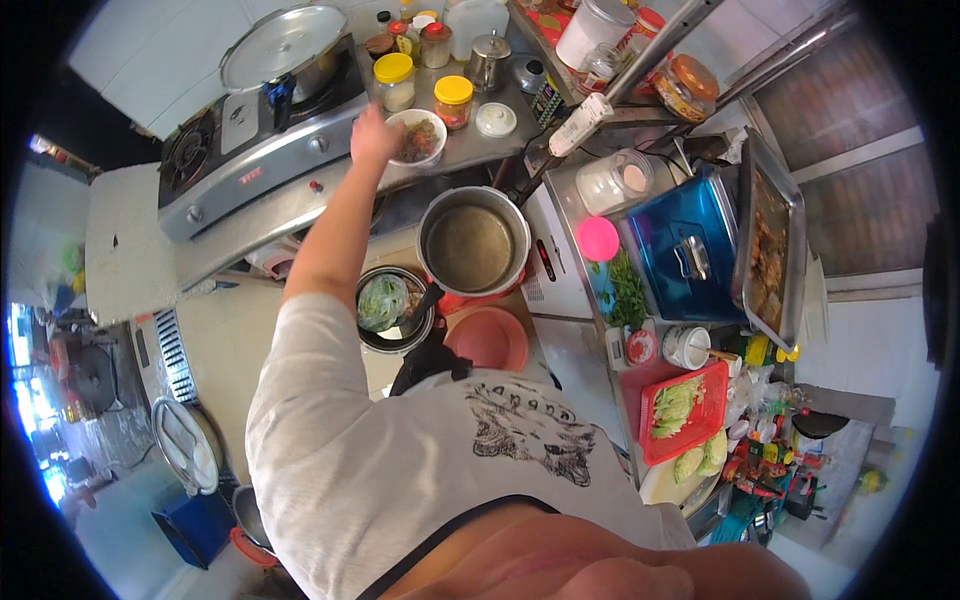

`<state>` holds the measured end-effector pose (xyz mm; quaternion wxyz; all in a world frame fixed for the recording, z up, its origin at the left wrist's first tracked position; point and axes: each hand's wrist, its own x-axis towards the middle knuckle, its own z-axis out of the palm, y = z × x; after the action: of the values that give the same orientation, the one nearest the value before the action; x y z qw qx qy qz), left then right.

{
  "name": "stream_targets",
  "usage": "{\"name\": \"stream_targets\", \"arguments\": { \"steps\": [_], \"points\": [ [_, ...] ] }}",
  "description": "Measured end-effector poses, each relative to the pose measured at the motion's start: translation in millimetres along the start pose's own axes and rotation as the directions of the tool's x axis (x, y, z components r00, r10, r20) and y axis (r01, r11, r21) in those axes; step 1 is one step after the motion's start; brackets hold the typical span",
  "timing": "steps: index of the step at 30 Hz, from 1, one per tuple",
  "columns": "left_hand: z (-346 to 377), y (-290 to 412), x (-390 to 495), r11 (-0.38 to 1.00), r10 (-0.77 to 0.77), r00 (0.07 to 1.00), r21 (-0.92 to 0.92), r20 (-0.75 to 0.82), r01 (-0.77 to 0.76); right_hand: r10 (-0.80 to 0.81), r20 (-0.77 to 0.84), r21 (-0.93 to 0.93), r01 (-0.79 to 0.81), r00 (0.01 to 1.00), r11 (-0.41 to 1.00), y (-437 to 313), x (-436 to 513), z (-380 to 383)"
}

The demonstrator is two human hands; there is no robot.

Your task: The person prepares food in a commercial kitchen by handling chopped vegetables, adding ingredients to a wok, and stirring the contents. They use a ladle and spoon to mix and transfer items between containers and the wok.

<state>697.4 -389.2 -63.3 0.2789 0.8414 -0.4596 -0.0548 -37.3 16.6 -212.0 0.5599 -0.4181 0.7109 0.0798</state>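
My left hand [374, 136] reaches forward to the left rim of a white bowl [439, 152] that stands on the steel counter beside the gas stove. Chopped food with red and dark bits [417, 141] lies in the bowl. The fingers are blurred and overlap the rim, so whether they grip it cannot be told. Behind the bowl are a yellow-lidded glass jar [394, 79] and a second yellow-lidded jar [453, 101]. A white lid [496, 119] lies to their right. My right hand is out of view.
A large lidded pot [311, 75] sits on the stove [262, 157]. Below the counter stand an open metal pot [472, 240], a pot holding bagged greens [386, 304] and a pink basin [491, 337]. At right are a blue lidded container [679, 255] and a red basket [686, 412] of cut vegetables.
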Motion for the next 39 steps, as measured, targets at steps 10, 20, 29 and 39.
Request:
{"name": "stream_targets", "arguments": {
  "steps": [10, 20, 29, 39],
  "points": [
    [64, 46, 183, 0.921, -0.300, 0.930, 0.317, 0.210, 0.226, -0.037, -0.167, -0.057, 0.027, 0.985, 0.998, -130, -81, 76],
    [-6, 54, 163, 0.927, 0.372, 0.896, 0.154, -0.245, -0.342, -0.255, -0.109, 0.118, 0.267, 0.961, 0.956, -319, -11, 52],
    [-111, 116, -37, 0.512, 0.847, 0.389, -0.756, 0.363, -0.408, -0.862, 0.291, 0.933, -0.323, 0.414, 0.160, -574, -6, 19],
    [-93, 130, -88, 0.588, 0.660, 0.248, -0.693, 0.709, 0.417, -0.800, 0.051, 0.832, 0.417, 0.598, 0.365, -507, -53, 25]
  ]
}}
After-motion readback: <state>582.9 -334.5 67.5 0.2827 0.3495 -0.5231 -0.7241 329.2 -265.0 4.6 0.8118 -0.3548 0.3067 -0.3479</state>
